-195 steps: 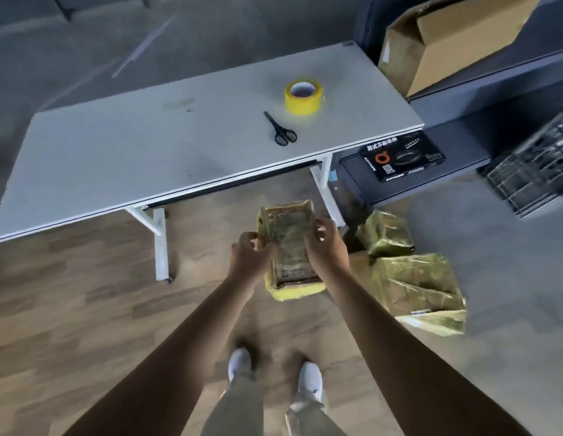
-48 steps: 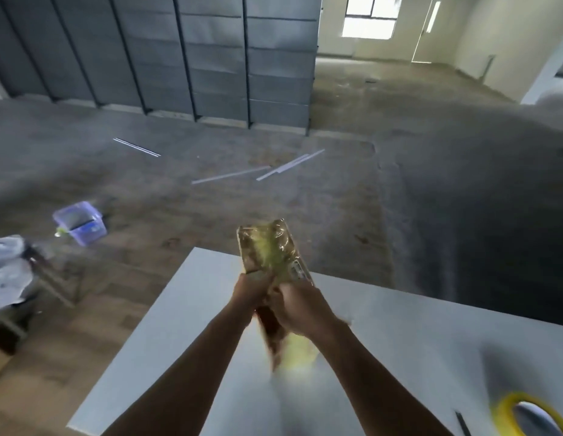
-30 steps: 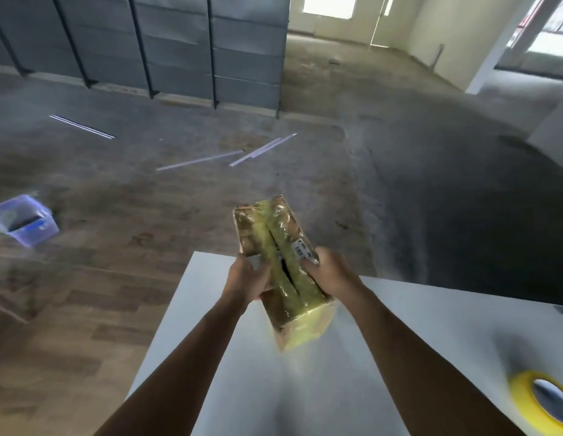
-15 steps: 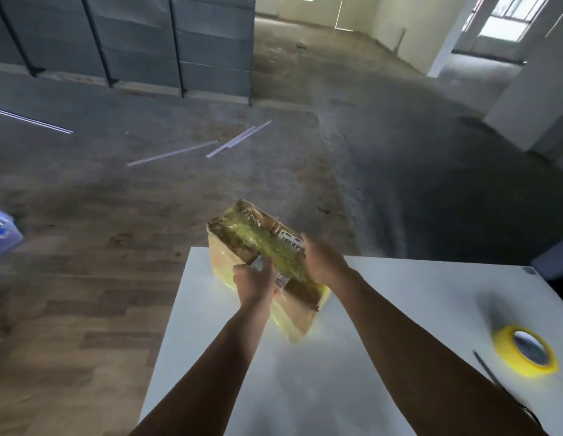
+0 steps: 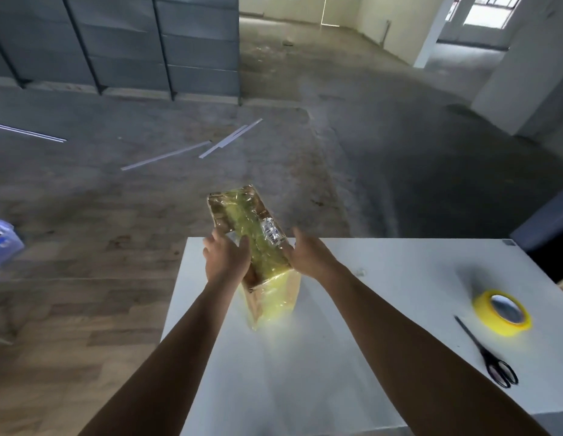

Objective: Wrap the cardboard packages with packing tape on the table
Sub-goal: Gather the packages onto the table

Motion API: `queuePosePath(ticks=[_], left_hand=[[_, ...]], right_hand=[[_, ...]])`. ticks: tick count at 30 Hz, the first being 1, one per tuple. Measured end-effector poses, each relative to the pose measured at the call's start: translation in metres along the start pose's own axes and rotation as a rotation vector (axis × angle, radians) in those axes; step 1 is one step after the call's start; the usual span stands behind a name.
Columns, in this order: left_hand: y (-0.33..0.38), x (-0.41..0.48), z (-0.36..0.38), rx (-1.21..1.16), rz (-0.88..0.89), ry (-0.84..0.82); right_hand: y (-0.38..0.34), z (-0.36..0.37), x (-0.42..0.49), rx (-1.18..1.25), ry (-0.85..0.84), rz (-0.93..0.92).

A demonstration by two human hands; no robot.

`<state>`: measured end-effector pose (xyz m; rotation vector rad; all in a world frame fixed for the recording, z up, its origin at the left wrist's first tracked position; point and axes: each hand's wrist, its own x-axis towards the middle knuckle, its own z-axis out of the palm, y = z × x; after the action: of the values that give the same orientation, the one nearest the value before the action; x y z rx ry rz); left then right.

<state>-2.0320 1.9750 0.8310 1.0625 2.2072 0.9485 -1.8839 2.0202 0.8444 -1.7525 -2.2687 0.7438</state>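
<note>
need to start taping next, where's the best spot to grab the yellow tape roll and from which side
Come from above with the right hand, the nearer one: the yellow tape roll lies flat on the table, open core facing up, so thumb in the core and fingers on the outer rim should hold. Scissors lie close on its near side.

- Daylight comes from bright openings far beyond the table; they are blown out to near white.
- The tabletop is brightly lit, while the floor beyond it is dim and grey.
- A soft shadow lies on the table beside the tape roll.
- At the table's far edge, the film on the package glints, and a hazy yellow glow falls below it.
- Far left of the table, a blue bin is blurred.
- Straight lines lean near the frame edges.
</note>
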Motion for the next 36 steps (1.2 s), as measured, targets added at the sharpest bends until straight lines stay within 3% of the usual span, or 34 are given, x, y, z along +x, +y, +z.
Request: queuePosePath(ticks=[3, 7, 12, 23, 36], left_hand=[[0.013, -0.032, 0.005, -0.002, 0.158, 0.126], [0.033, -0.091, 0.031, -0.032, 0.310, 0.173], [0.058, -0.197, 0.090, -0.034, 0.469, -0.026], [0.082, -0.465, 0.232, -0.069, 0.558, -0.447], [0.086, -0.567, 0.367, 0.048, 0.623, -0.779]], right_hand=[[0.015, -0.018, -0.030, 0.030, 0.030, 0.026], [0.058, -0.039, -0.088, 0.113, 0.098, 0.057], [0.141, -0.068, -0.191, 0.253, 0.216, 0.154], [0.329, -0.082, -0.432, 0.477, 0.341, 0.460], [0.473, -0.057, -0.531, 0.510, 0.450, 0.690]])
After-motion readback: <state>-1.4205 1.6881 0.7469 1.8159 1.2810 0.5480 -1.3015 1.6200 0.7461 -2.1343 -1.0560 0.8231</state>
